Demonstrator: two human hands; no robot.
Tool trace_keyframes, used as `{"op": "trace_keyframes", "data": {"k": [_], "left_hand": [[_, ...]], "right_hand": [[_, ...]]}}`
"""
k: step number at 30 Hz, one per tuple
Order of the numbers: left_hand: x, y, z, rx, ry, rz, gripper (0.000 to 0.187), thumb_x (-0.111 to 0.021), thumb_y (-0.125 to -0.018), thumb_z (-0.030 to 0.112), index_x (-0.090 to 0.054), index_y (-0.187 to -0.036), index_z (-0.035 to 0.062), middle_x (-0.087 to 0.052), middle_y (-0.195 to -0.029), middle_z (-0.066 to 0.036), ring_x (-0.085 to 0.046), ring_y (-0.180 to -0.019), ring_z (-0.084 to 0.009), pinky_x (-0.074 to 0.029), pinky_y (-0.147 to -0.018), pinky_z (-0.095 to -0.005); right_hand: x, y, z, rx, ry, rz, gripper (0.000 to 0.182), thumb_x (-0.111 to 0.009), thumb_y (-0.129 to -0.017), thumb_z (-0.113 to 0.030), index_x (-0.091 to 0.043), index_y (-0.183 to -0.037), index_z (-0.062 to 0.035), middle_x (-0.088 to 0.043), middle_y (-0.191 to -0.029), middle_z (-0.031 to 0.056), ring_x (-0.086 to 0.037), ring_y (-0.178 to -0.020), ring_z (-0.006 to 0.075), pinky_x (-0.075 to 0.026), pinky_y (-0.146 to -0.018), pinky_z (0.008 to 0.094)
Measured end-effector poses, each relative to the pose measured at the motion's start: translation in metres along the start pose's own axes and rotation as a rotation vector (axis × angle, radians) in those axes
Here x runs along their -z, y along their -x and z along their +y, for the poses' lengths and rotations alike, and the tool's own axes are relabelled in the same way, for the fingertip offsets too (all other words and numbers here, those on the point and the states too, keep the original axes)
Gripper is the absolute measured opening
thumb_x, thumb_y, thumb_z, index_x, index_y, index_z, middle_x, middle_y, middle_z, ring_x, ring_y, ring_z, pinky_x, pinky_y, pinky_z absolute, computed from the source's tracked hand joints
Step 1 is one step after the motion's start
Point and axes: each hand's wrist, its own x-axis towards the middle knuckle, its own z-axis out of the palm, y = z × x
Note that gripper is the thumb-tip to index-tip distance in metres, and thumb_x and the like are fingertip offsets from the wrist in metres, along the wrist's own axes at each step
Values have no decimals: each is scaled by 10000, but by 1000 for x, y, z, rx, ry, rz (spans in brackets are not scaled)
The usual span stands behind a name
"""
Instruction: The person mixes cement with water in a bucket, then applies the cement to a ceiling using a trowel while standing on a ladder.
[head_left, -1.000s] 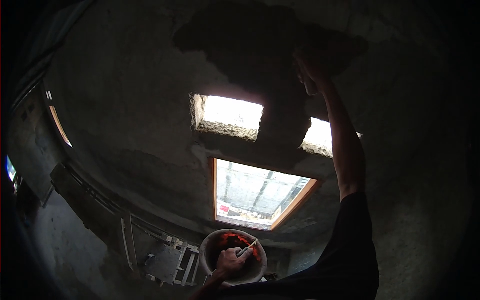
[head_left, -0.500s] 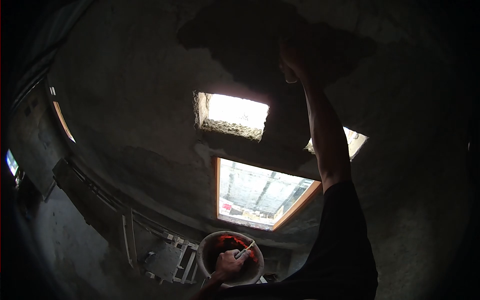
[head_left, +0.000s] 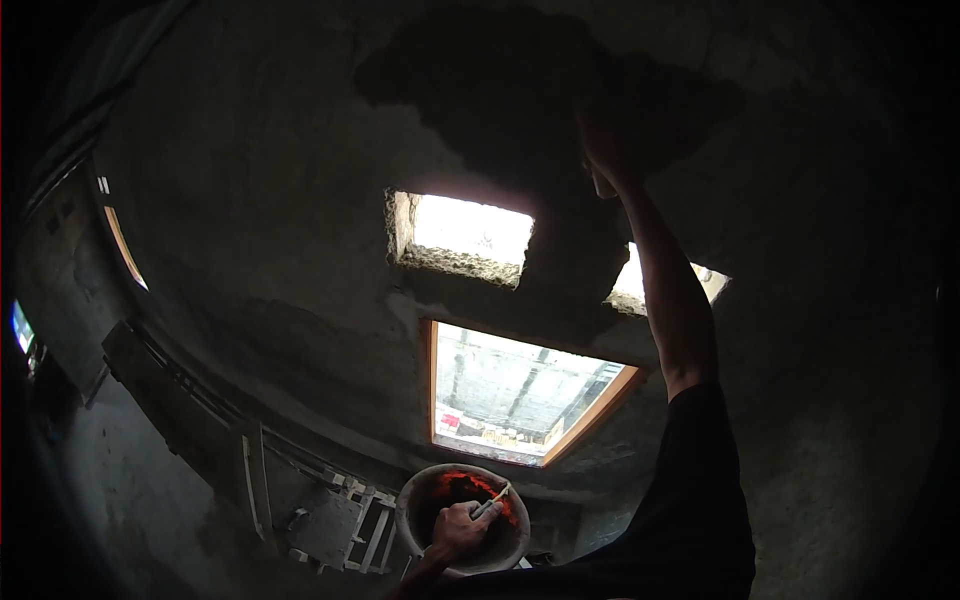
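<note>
My left hand (head_left: 460, 527) is closed around a thin pale handle (head_left: 497, 497) that slants to the rim of a bucket (head_left: 407, 510). Orange-red patches show on the bucket's dark inner wall. High on the wall, my right hand (head_left: 603, 160) is closed, its arm stretched up in a dark sleeve. A small pale end shows below the fist; shadow hides the rest of what it holds. Around and behind this hand spreads a dark, damp-looking patch of plaster (head_left: 500, 85) on the grey wall (head_left: 260, 190).
Two rough-edged openings let in light: one left of my forearm (head_left: 470, 235), the other partly behind it (head_left: 630, 285). Below them is a wood-framed window (head_left: 530, 385). Boards (head_left: 180, 410) and a slatted wooden piece (head_left: 375, 530) lie at the lower left.
My right hand has moved down and slightly right across the dark patch. The left hand keeps its grip over the bucket, and the view has shifted slightly.
</note>
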Motion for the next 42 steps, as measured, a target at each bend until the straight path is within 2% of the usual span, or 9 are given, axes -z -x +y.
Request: {"op": "trace_keyframes", "data": {"k": [2,5,12,18,20,23,27,29,42], "left_hand": [[-1,-2,-2,-7,-14,5,521,-585,-829,538,-626,-685,39,-596,-591,-124,-620,-571,-253,-467,-578,-374],[-2,-2,-3,-7,-3,8,525,-581,-828,543,-624,-691,39,-599,-601,-130,-618,-574,-262,-467,-579,-378],[-5,-3,-11,24,18,9,532,-577,-825,555,-629,-701,41,-602,-603,-128,-616,-576,-268,-467,-582,-385],[-3,-5,-12,21,24,5,524,-575,-830,549,-635,-707,43,-605,-599,-118,-617,-571,-255,-468,-580,-380],[0,-5,-11,42,14,-16,522,-575,-832,546,-636,-707,44,-606,-601,-118,-620,-573,-253,-470,-581,-379],[3,-3,-11,5,19,-1,524,-572,-834,546,-635,-700,44,-602,-595,-118,-618,-567,-249,-471,-581,-378],[6,-2,-11,1,9,19,527,-581,-830,545,-628,-688,40,-589,-578,-120,-609,-550,-246,-466,-569,-379],[8,-3,-11,2,14,24,529,-584,-828,543,-623,-682,37,-585,-572,-121,-606,-543,-248,-463,-564,-378],[7,-8,-25,6,21,95,542,-602,-814,541,-601,-649,25,-574,-561,-133,-598,-536,-263,-450,-549,-391]], "right_hand": [[-1,-44,25,188,25,95,503,-392,-926,-524,-503,-713,-82,-431,-446,20,-486,-374,145,-397,-351,324],[-16,-20,-33,-60,-308,109,533,-363,-930,-543,-480,-654,-103,-443,-458,21,-495,-385,153,-407,-365,332],[-74,-61,-34,49,-382,-17,545,-365,-921,-563,-461,-642,-105,-435,-446,22,-485,-371,165,-410,-363,333],[-92,-110,4,424,1,246,491,-418,-925,-467,-516,-685,-49,-480,-466,73,-522,-392,223,-438,-386,379],[-83,-119,19,447,149,401,389,-413,-929,-376,-589,-960,-30,-631,-749,201,-624,-664,356,-496,-609,478],[-25,-103,27,404,479,333,388,-479,-901,-377,-572,-859,-3,-556,-551,133,-578,-479,337,-470,-442,448],[-7,-99,68,554,610,323,406,-420,-935,-384,-591,-915,-16,-608,-656,170,-620,-595,313,-489,-549,445],[11,-16,2,-118,-1,173,498,-416,-931,-481,-527,-710,-49,-490,-486,61,-521,-396,209,-427,-383,363],[-111,-76,-34,16,-432,112,572,-372,-915,-570,-466,-589,-109,-457,-453,20,-499,-376,171,-418,-365,345]]}}
